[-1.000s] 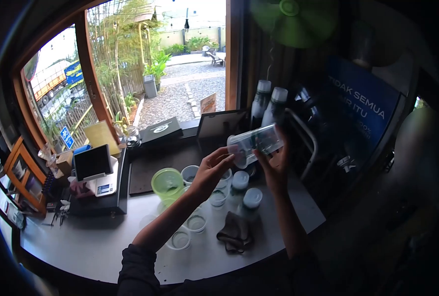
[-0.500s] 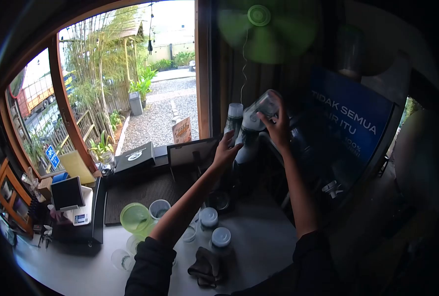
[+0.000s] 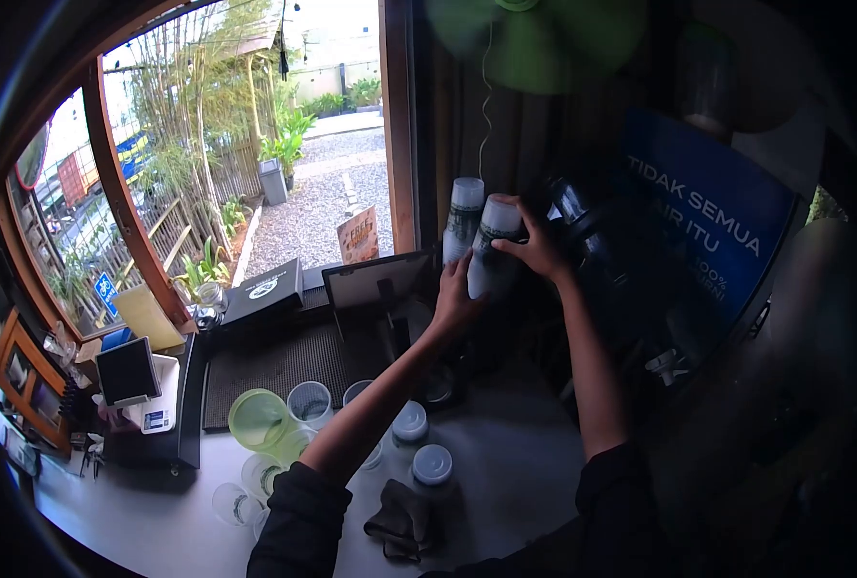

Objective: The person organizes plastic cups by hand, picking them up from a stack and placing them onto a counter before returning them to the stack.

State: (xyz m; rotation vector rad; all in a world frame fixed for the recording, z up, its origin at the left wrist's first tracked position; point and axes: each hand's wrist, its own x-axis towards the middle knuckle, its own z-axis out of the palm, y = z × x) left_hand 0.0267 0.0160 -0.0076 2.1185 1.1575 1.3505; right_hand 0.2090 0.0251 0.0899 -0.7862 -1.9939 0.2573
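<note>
Two tall stacks of clear plastic cups stand at the back of the counter, bottoms up, with dark printing. My right hand (image 3: 536, 249) grips the upper part of the right cup stack (image 3: 494, 229), fingers behind it and thumb across its front. Lower down, my left hand (image 3: 457, 297) is curled against the left side of that same stack. Just behind my left fingers rises the left cup stack (image 3: 464, 212). The foot of both stacks is partly hidden by my left hand and the dark surroundings.
Nearer on the counter (image 3: 515, 453) are two lidded containers (image 3: 432, 465), a dark cloth (image 3: 402, 520), a green pitcher (image 3: 258, 420) and several clear cups (image 3: 310, 405). A ribbed black mat (image 3: 274, 371), a tablet (image 3: 130, 373) and a dark screen (image 3: 376, 289) lie beyond. A green fan (image 3: 544, 39) hangs above.
My right hand has lowered the tilted upper cups, and they now line up upright with the right stack. My left hand has moved slightly right, closer against that stack. The view has shifted slightly.
</note>
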